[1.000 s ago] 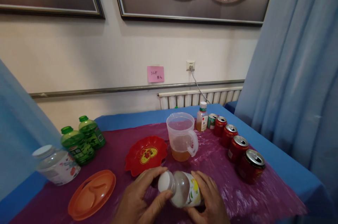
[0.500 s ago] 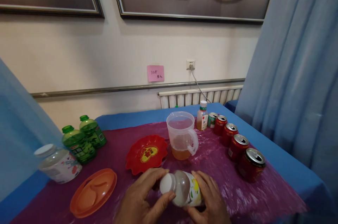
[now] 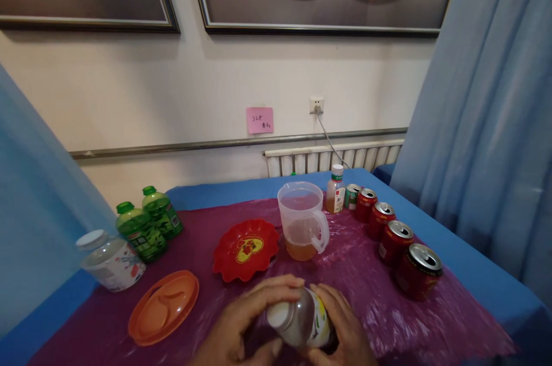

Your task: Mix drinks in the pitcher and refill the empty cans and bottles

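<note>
At the bottom centre of the frame, the right hand [image 3: 345, 323] grips the labelled end of a tilted bottle [image 3: 302, 317] (its white cap points left), while the left hand [image 3: 254, 320] curls over the cap end, fingers touching it. The jug [image 3: 301, 222], holding amber liquid, stands just beyond; the red dish [image 3: 245, 250] lies left of it.

Your head camera looks from the near side of the table [image 3: 219, 193], forward and down over its top, and faces the wall [image 3: 207, 81] beyond. Closest to you, at the bottom of the view, come your left hand [image 3: 254, 317], your right hand [image 3: 345, 323] and the bottle [image 3: 302, 317] between them. The view reaches past the table's far edge to framed pictures [image 3: 319, 12] cut off at the top, with curtains [image 3: 478, 101] bounding it left and right.
</note>
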Tool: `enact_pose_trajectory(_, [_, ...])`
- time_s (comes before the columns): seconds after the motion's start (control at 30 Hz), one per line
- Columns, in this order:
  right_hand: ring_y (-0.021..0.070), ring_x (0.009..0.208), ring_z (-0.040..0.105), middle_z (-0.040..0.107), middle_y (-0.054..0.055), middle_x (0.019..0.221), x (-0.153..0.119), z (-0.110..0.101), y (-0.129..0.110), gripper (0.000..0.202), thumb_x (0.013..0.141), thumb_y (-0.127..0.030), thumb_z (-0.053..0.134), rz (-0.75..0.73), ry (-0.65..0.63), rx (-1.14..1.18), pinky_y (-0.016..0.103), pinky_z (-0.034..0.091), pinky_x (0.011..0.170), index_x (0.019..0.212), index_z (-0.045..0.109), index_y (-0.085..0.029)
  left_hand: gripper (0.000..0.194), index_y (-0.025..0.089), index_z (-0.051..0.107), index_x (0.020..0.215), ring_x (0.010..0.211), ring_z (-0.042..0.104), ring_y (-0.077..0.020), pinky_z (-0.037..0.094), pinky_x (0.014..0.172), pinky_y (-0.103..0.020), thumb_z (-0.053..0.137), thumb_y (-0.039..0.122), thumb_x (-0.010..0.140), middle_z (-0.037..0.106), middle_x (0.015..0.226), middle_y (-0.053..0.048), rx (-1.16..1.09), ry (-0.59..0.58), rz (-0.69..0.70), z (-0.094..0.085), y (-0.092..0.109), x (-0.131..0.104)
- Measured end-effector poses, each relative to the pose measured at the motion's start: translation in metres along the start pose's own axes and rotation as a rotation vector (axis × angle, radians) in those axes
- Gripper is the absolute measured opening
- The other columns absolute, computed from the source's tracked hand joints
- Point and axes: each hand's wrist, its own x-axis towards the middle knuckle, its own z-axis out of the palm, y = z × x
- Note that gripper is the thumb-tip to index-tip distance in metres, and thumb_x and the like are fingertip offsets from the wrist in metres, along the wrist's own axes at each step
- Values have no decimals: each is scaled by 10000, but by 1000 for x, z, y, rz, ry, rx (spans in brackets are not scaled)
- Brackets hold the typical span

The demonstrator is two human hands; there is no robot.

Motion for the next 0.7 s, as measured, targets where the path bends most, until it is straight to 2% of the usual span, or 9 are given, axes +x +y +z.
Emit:
enact_pose_trajectory(0.07, [316,1080,714,714,117,1237,3,1,-5,746,713,-308,731,-14,26,17,394,610,904,1413,495,-199,487,342,607,1364,1266,640,-276,542,1051,-420,680,440,892,682,1365,-69,44,84,-12,11,5,1])
enact_pose_trajectory(0.17, [287,1056,727,731,98,1203,10,2,-16,689,724,-297,720,-8,37,106,359,614,898,1380,528,-207,389,325,646,1316,1276,632,-250,487,1112,-422,575,458,958,711,1322,-56,99,128,-31,19,18,3])
enact_pose_trajectory(0.23, [265,1035,737,740,79,1185,13,3,-23,633,747,-306,728,26,-18,214,328,621,873,1353,561,-231,359,329,687,1257,1257,646,-239,484,1114,-423,510,487,988,738,1271,-45,53,70,-28,14,28,5])
enact_pose_trajectory(0.33, [265,979,756,763,66,1142,16,4,-29,546,763,-344,757,74,-135,360,317,640,797,1290,635,-270,389,336,691,1263,1248,653,-266,517,1075,-446,586,538,948,731,1280,-56,-192,-80,-78,1,34,3])
enact_pose_trajectory(0.4, [283,953,761,773,76,1115,18,4,-32,514,763,-389,769,125,-197,432,335,646,760,1255,674,-272,456,358,638,1334,1285,627,-280,514,1070,-466,664,524,910,679,1367,-60,-414,-129,-130,-7,28,-2])
enact_pose_trajectory(0.47, [289,963,758,769,83,1127,21,3,-35,484,790,-427,741,205,-263,513,345,644,763,1242,687,-263,615,379,530,1437,1377,540,-291,455,1120,-497,724,516,869,569,1499,-65,-558,-102,-144,-10,17,-9])
enact_pose_trajectory(0.57, [298,1020,746,752,90,1182,21,6,-39,526,801,-459,721,268,-281,561,342,638,796,1282,667,-253,893,344,389,1537,1484,379,-321,329,1191,-542,808,543,773,405,1616,-99,-510,-16,-203,-8,2,-20])
enact_pose_trajectory(0.63, [319,1040,741,748,101,1198,17,13,-41,596,769,-469,758,255,-237,512,342,639,793,1313,656,-247,944,308,394,1536,1448,438,-341,363,1170,-556,819,580,738,453,1583,-125,-437,10,-295,-2,-3,-28])
enact_pose_trajectory(0.7, [307,1017,750,756,94,1186,10,23,-41,566,804,-446,740,255,-215,478,337,639,791,1333,647,-267,873,287,460,1489,1329,578,-342,470,1092,-545,772,640,754,590,1464,-129,-421,8,-344,6,-6,-36])
